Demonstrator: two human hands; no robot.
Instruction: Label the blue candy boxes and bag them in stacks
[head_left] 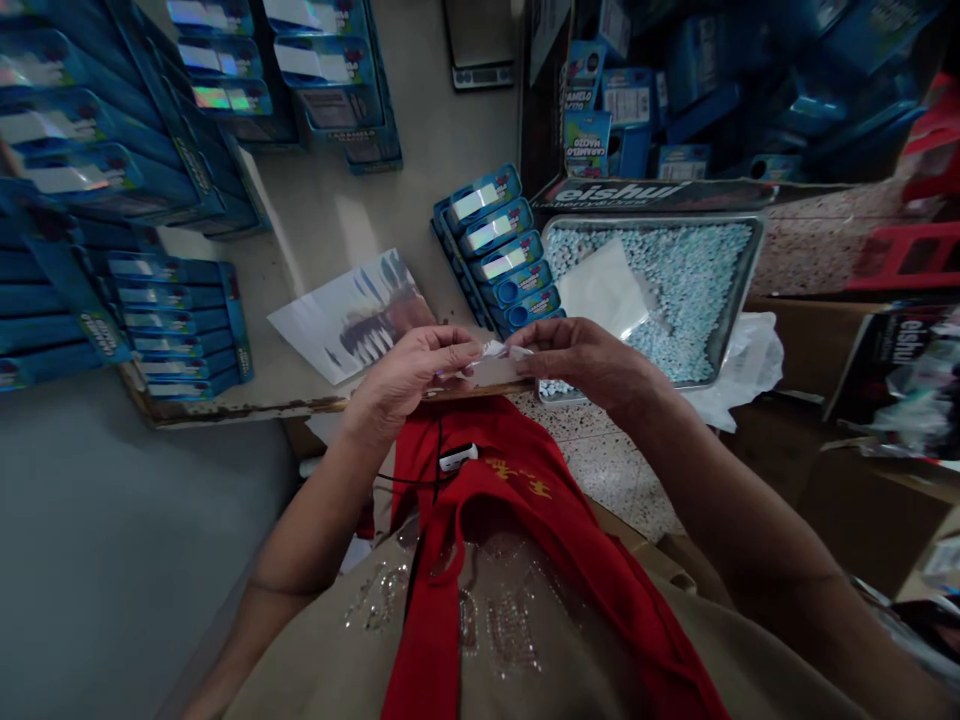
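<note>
Between my two hands, over the front edge of the table, is a small clear plastic bag [491, 372]. My left hand [427, 365] pinches its left side with thumb and fingers. My right hand [574, 358] grips the right side the same way. Just beyond my fingers, a row of blue candy boxes [501, 255] stands in a display tray. To the right lies a metal tray [754, 270] full of small pale blue and white candies [690, 290], with a white sheet or packet [604, 290] resting on them. A printed picture sheet [352, 315] lies left of my hands.
Stacked blue display boxes [97, 150] fill the table's left side. A digital scale [482, 75] sits at the back. Behind the metal tray, a large carton [637, 195] holds many blue boxes. A crumpled plastic bag [750, 360] hangs by the tray's right side; red crates [911, 255] stand farther right.
</note>
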